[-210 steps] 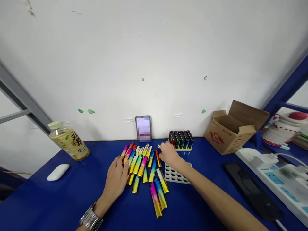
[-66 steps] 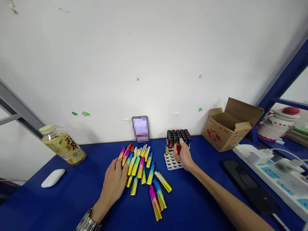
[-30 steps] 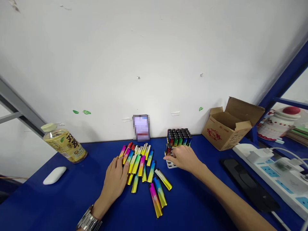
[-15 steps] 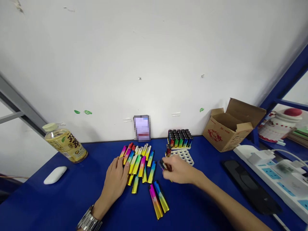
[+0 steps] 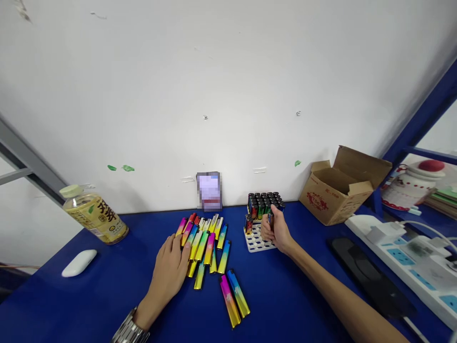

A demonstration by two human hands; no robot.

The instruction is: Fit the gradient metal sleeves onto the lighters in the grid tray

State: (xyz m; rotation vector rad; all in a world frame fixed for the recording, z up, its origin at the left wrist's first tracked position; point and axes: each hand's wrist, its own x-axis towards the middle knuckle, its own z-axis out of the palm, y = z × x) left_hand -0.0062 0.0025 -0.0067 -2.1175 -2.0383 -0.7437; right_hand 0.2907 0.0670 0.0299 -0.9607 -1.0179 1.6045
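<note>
- Lighter [image 5: 271, 221] upright, long axis vertical, clenched in right hand [image 5: 277, 233], at 3 o'clock of white rack [image 5: 255, 243]
- Left hand [image 5: 168, 272] open, released, against gradient lighters [image 5: 202, 247], tips toward 12 o'clock
- Bottle [image 5: 94, 216] at 9 o'clock, label unreadable

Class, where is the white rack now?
In the head view, the white rack sits right of the loose lighters, beside the right hand, in front of the upright lighters.

On the table [image 5: 303, 286], loose lighters [image 5: 209, 247] lie at centre, with a bottle [image 5: 95, 220] and a mouse [image 5: 79, 263] to their left. To their right, upright lighters [image 5: 264, 206] stand in a rack [image 5: 255, 242], with a cardboard box [image 5: 335, 188] and a power strip [image 5: 400, 259] farther right.
</note>
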